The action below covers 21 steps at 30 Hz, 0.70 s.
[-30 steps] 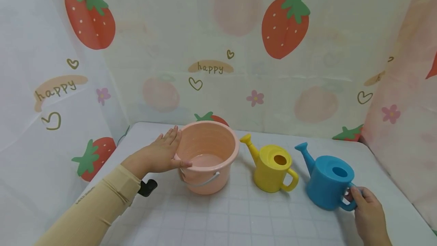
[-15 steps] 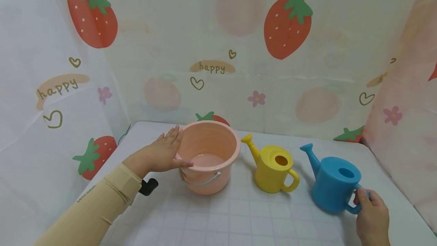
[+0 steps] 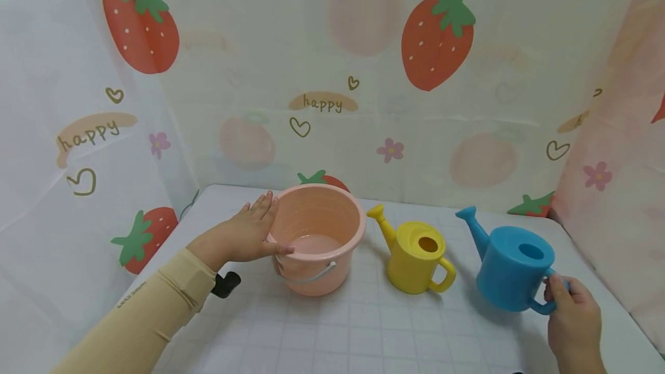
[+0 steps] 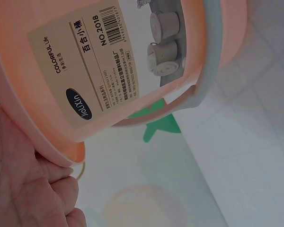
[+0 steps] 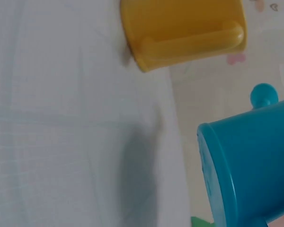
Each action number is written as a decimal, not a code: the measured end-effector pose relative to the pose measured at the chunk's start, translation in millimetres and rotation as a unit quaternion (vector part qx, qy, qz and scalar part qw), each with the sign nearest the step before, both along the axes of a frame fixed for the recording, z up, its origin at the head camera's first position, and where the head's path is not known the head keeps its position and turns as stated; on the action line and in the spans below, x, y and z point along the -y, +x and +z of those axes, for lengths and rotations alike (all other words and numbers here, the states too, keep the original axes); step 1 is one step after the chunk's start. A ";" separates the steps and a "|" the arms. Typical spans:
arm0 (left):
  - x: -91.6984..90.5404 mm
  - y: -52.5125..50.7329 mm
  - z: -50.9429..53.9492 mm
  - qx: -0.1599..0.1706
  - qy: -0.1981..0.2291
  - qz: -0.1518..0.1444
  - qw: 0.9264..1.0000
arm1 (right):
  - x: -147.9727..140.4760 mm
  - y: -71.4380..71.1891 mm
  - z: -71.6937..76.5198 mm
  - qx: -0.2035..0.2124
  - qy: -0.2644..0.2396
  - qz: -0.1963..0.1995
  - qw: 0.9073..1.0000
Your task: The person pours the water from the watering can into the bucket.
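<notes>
A pink bucket (image 3: 313, 277) with a pale handle stands upright on the table. My left hand (image 3: 239, 238) rests on its left rim, fingers straight and thumb along the near rim. The left wrist view shows the labelled side of the bucket (image 4: 19, 85) close up. My right hand (image 3: 576, 319) grips the handle of a blue watering can (image 3: 509, 276), lifted off the table with its spout pointing left. Beneath the can (image 5: 255, 161) a shadow falls on the table in the right wrist view. A yellow watering can (image 3: 410, 267) stands between bucket and blue can.
The white table (image 3: 332, 339) has a faint grid pattern. A curtain (image 3: 249, 62) printed with strawberries hangs behind it and at both sides. A small black object (image 3: 225, 285) shows below my left wrist.
My right hand has moved right and then up, raising the blue watering can off the table. My left hand, the bucket and the yellow can stay put.
</notes>
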<state>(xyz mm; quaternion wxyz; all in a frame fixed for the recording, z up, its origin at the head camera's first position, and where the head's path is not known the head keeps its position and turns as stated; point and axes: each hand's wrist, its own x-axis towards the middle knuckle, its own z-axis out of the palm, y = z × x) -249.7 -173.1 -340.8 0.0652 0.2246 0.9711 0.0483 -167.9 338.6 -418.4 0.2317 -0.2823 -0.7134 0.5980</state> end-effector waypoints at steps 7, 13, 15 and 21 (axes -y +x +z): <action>-0.3 0.8 -0.1 0.002 0.002 0.002 1.000 | 8.7 -2.5 23.9 -0.049 0.012 0.010 0.999; -0.2 1.4 0.2 0.005 0.002 0.006 1.000 | 15.5 -6.7 46.6 -0.096 0.049 0.046 0.993; 0.0 1.6 0.4 0.004 0.005 0.005 1.000 | 17.8 -7.7 53.4 -0.105 0.064 0.056 0.991; -0.4 2.4 1.5 0.003 0.004 0.006 1.000 | 27.4 -9.1 68.6 -0.144 0.060 0.097 0.983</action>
